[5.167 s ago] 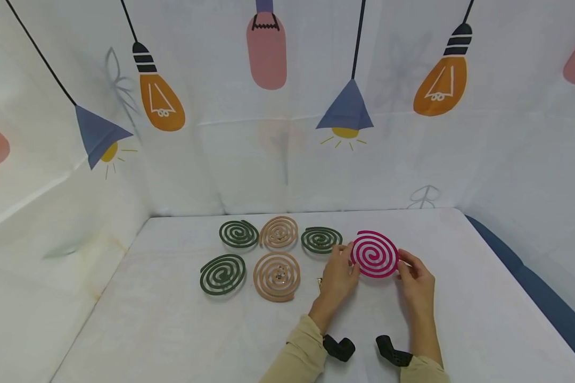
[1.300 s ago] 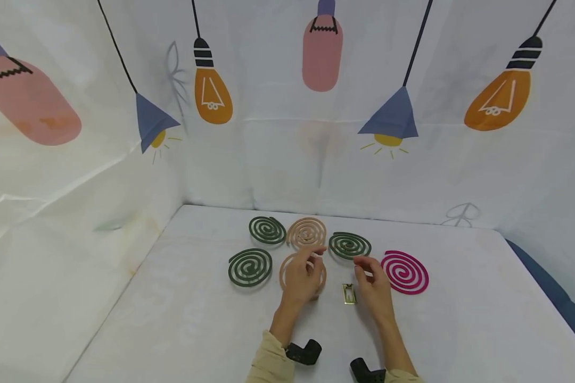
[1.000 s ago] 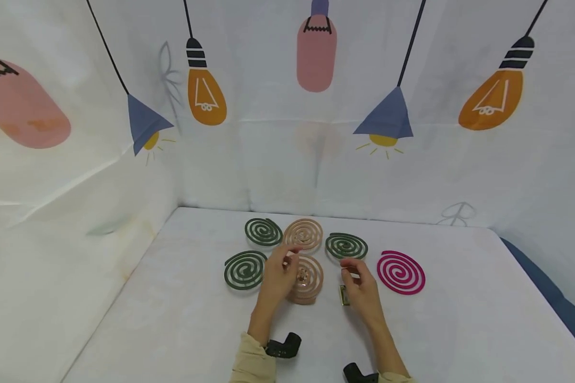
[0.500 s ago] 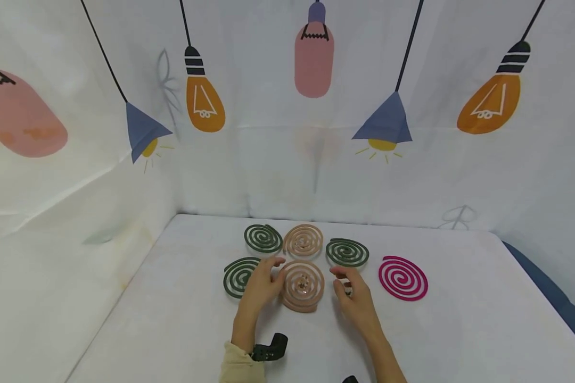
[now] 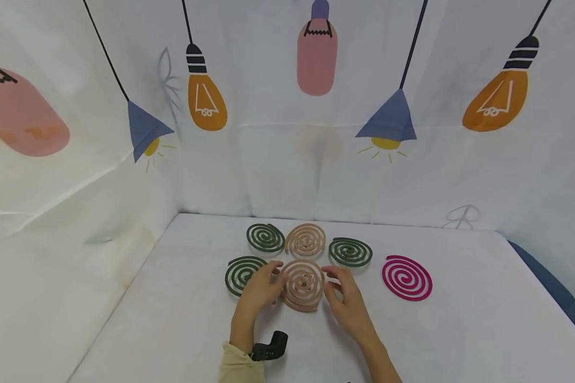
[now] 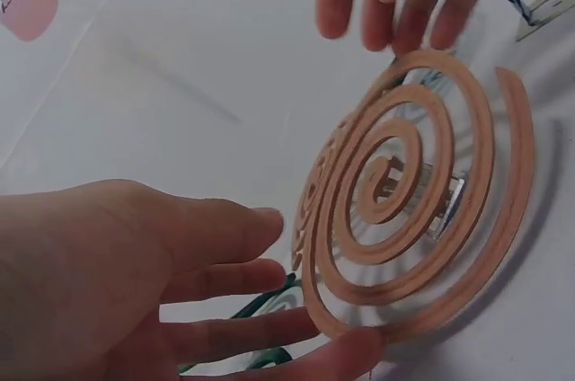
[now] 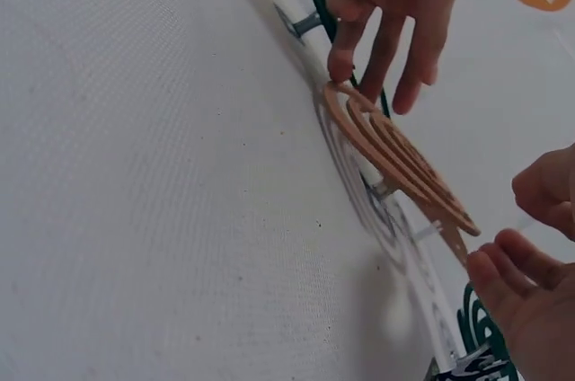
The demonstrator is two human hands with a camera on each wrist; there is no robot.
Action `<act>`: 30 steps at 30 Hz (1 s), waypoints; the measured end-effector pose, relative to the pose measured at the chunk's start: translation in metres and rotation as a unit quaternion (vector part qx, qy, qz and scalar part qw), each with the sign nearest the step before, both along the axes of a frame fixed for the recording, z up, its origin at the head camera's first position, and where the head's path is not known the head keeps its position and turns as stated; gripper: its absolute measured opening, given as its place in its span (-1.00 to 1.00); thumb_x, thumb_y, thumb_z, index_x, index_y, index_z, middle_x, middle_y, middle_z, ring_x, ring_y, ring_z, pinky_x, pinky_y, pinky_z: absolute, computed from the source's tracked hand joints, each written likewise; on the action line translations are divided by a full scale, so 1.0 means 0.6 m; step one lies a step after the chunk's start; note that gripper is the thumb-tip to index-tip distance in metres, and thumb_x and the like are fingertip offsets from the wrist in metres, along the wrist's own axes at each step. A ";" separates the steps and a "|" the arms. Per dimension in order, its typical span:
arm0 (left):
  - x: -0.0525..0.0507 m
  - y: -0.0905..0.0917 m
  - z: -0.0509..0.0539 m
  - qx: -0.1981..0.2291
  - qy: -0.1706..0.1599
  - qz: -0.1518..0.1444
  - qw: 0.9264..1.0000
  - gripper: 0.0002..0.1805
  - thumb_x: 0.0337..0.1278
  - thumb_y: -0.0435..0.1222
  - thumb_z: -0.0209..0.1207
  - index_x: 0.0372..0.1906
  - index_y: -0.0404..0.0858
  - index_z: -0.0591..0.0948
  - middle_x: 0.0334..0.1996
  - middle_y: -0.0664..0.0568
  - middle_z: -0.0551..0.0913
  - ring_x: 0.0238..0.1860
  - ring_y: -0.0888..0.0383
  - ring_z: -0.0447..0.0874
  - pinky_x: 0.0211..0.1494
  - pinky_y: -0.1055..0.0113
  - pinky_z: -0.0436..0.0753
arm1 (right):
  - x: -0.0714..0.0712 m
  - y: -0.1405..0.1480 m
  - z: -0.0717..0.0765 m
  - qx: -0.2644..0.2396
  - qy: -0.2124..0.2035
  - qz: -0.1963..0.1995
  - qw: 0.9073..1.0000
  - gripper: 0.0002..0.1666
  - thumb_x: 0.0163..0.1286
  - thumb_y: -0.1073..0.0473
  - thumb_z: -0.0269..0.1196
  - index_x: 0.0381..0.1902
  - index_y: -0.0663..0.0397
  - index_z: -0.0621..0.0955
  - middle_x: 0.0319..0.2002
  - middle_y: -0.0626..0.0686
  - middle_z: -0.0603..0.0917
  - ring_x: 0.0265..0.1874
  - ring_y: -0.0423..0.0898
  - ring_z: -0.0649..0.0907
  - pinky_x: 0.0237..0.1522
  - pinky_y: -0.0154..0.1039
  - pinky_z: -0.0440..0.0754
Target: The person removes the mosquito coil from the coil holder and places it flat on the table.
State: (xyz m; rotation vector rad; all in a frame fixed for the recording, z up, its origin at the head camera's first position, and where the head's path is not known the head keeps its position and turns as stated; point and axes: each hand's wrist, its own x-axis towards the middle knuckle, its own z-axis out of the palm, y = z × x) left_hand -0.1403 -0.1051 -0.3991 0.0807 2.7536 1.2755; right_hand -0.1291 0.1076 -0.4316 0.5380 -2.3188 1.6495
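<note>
A tan mosquito coil (image 5: 297,304) lies raised over a small metal stand (image 6: 446,206) at the near middle of the table. My left hand (image 5: 260,290) is at its left edge, fingers extended and one fingertip touching the rim in the left wrist view. At the coil's right side is my right hand (image 5: 347,303), its fingers relaxed; a fingertip meets the outer end of the coil in the right wrist view. Neither hand grips it. A green coil (image 5: 238,276) is partly covered by my left hand. To the right lies a pink coil (image 5: 407,277).
Behind stand a green coil (image 5: 265,238), another tan coil (image 5: 305,239) and a third green coil (image 5: 350,251). A flat metal stand (image 6: 550,9) shows in the left wrist view. The white table (image 5: 163,319) meets a printed cloth backdrop at the rear.
Earlier both hands held the pink coil; it now lies released at right. My hands have moved left to either side of the near tan coil, the right hand reaching its edge most recently.
</note>
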 end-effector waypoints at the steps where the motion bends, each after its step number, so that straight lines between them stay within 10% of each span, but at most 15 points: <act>1: 0.000 0.000 0.001 -0.001 -0.002 -0.006 1.000 -0.52 0.31 -0.13 0.03 0.25 -0.26 0.41 0.06 -0.22 0.57 -0.71 0.25 0.53 -0.43 0.34 0.46 | 0.000 0.000 0.000 0.008 -0.001 0.002 1.000 -0.56 0.26 0.49 0.15 0.11 0.21 0.49 0.07 0.12 0.48 0.08 0.08 0.52 0.07 -0.10 0.57; 13: 0.000 -0.001 0.003 -0.028 0.001 -0.042 0.999 -0.52 0.32 -0.09 0.01 0.19 -0.31 0.48 -0.07 -0.15 0.65 -0.40 0.17 0.63 -0.11 0.12 0.56 | 0.003 0.004 0.002 0.086 -0.135 0.007 0.987 -0.39 0.33 0.33 0.16 0.33 0.23 0.32 0.15 0.17 0.50 0.07 -0.01 0.58 0.13 -0.19 0.53; 30: -0.004 -0.003 0.002 -0.029 0.024 -0.046 0.998 -0.58 0.30 -0.14 0.03 0.10 -0.34 0.55 -0.15 -0.11 0.67 -0.31 0.15 0.61 -0.20 0.24 0.55 | 0.005 -0.001 -0.005 0.091 -0.147 0.001 0.985 -0.41 0.28 0.38 0.18 0.29 0.31 0.37 -0.01 0.13 0.58 -0.05 -0.05 0.63 0.00 -0.33 0.59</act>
